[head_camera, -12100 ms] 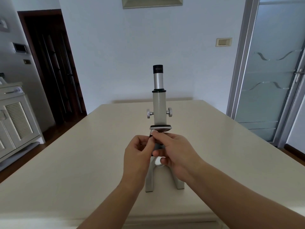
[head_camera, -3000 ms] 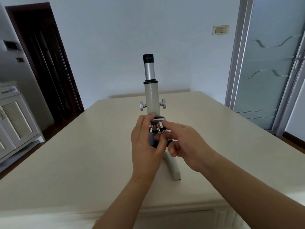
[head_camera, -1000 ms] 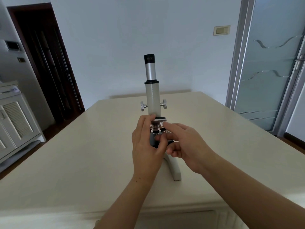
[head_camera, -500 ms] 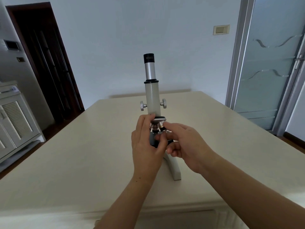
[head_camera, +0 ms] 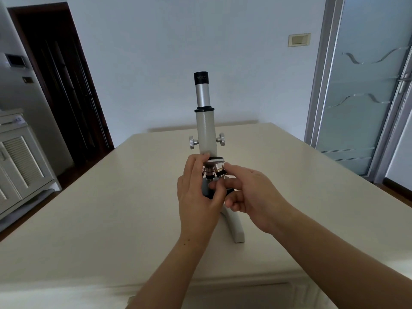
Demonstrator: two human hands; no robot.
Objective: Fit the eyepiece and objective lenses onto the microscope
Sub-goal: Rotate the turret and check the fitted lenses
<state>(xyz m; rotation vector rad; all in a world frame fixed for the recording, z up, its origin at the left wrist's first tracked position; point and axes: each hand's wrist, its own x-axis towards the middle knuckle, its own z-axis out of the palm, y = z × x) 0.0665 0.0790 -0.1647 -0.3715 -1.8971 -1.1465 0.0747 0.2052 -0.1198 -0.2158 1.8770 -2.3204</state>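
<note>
A grey-white microscope [head_camera: 205,132] stands upright on the cream table [head_camera: 111,208]. A black eyepiece [head_camera: 201,78] sits on top of its silver tube. Under the nosepiece [head_camera: 215,159] hang two brass-and-black objective lenses: one in the middle [head_camera: 209,173], one to the right [head_camera: 221,171]. My left hand [head_camera: 196,197] wraps the nosepiece from the left, fingertips at its top edge and thumb below. My right hand [head_camera: 256,197] pinches the right objective between index finger and thumb. The stage is mostly hidden behind my hands.
The microscope's white foot [head_camera: 235,228] points toward me on the right. A white louvred cabinet [head_camera: 17,166] stands at the left, a dark doorway [head_camera: 64,74] behind it, and a frosted glass door [head_camera: 365,97] at the right.
Since twelve seconds ago the microscope has turned sideways and objectives now hang under the nosepiece. Over the last second my hands have stayed almost still on the lenses.
</note>
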